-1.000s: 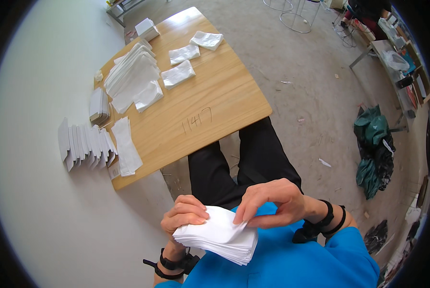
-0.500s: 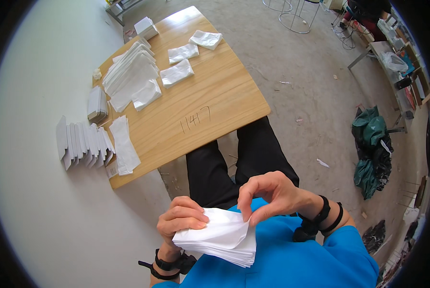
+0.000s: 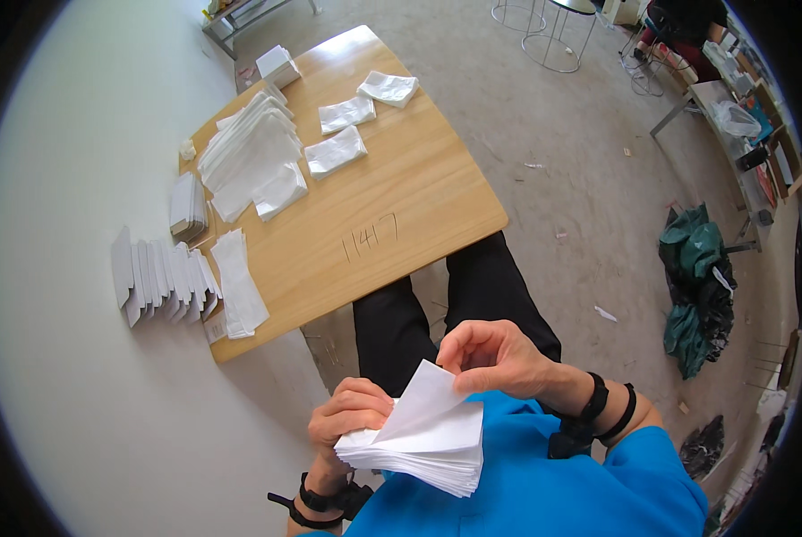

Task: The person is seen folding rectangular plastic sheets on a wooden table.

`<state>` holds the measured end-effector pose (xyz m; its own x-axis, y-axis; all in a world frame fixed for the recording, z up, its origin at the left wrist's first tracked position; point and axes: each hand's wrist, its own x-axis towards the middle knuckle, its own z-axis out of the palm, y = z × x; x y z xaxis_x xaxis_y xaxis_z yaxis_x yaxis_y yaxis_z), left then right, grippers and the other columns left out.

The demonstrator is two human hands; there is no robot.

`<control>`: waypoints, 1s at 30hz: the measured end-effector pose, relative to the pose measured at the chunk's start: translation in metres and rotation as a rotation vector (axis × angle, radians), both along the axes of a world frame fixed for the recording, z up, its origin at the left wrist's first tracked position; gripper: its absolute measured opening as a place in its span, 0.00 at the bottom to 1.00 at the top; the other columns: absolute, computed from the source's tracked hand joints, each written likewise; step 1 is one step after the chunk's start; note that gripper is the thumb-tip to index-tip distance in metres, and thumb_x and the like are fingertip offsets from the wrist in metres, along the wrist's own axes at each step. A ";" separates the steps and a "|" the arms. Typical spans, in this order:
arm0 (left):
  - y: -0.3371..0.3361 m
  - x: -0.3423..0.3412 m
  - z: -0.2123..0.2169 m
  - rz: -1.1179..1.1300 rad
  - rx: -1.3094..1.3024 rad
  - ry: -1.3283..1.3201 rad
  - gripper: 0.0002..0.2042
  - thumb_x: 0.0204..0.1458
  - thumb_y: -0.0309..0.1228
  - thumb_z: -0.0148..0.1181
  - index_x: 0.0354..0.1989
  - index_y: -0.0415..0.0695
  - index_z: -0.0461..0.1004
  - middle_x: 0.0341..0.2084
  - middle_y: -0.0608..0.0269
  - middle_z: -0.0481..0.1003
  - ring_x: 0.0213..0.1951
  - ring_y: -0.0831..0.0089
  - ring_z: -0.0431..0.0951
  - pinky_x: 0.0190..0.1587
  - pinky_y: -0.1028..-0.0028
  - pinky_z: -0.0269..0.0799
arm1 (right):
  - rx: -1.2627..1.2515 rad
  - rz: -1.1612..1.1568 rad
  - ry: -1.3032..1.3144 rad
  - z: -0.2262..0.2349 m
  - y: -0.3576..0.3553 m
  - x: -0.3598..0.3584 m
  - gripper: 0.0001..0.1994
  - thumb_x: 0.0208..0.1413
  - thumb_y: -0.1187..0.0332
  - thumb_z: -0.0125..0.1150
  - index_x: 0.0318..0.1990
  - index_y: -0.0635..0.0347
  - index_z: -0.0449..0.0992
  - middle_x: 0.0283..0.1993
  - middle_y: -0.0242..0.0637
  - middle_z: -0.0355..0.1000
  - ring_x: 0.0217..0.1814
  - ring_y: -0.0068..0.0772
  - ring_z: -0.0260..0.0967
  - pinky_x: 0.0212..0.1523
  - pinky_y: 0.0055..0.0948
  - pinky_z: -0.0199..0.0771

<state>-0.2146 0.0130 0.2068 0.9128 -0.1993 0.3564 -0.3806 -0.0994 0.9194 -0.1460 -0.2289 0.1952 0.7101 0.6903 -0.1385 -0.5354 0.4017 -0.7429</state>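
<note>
White sheets [image 3: 437,431], thin, stacked, topmost lifted

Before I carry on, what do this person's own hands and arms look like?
The left hand and right hand are ungloved. Black straps circle each wrist, with a chunky black piece; one strap end sticks out on the left. The right arm's blue sleeve ends short of the straps.

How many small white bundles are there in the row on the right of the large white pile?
3: the nearest bundle, beside the pile; the middle bundle, just beyond; the farthest bundle, by the right edge of the table. None seems hidden.
</note>
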 end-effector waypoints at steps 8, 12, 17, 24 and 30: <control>-0.005 -0.001 -0.009 0.031 0.000 0.059 0.09 0.47 0.34 0.65 0.24 0.40 0.77 0.27 0.59 0.77 0.32 0.64 0.76 0.35 0.68 0.72 | 0.034 -0.079 -0.172 -0.001 0.002 -0.002 0.15 0.50 0.74 0.68 0.45 0.63 0.74 0.37 0.33 0.72 0.38 0.18 0.70 0.43 0.19 0.72; -0.003 0.000 -0.008 0.027 0.006 0.059 0.09 0.47 0.34 0.65 0.24 0.41 0.77 0.27 0.59 0.77 0.32 0.64 0.76 0.35 0.69 0.72 | 0.034 -0.068 -0.211 -0.002 0.002 -0.001 0.15 0.49 0.74 0.68 0.45 0.64 0.74 0.37 0.33 0.71 0.39 0.19 0.70 0.44 0.20 0.72; -0.002 0.000 -0.010 0.037 -0.012 0.083 0.10 0.47 0.34 0.65 0.24 0.41 0.77 0.26 0.59 0.77 0.32 0.64 0.75 0.34 0.69 0.72 | 0.022 -0.071 -0.216 -0.004 0.002 -0.002 0.15 0.50 0.74 0.68 0.45 0.64 0.74 0.37 0.33 0.71 0.39 0.19 0.70 0.43 0.20 0.72; 0.000 -0.003 -0.016 0.058 -0.114 0.148 0.07 0.46 0.30 0.66 0.28 0.39 0.78 0.29 0.58 0.78 0.35 0.65 0.76 0.38 0.70 0.72 | 0.115 0.034 -0.213 -0.014 0.002 0.000 0.26 0.53 0.60 0.66 0.55 0.65 0.68 0.46 0.39 0.71 0.49 0.26 0.69 0.55 0.29 0.68; -0.006 -0.011 -0.023 0.403 -0.466 0.949 0.10 0.52 0.25 0.62 0.42 0.37 0.75 0.38 0.60 0.77 0.39 0.74 0.76 0.43 0.73 0.72 | 0.171 0.234 0.161 -0.048 0.009 0.004 0.47 0.46 0.31 0.54 0.61 0.65 0.64 0.57 0.46 0.67 0.62 0.38 0.62 0.66 0.41 0.55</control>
<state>-0.2257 0.0071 0.1843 0.8215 0.1417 -0.5523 0.4733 0.3707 0.7991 -0.1420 -0.2199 0.1470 0.5076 0.8553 -0.1036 -0.7331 0.3656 -0.5736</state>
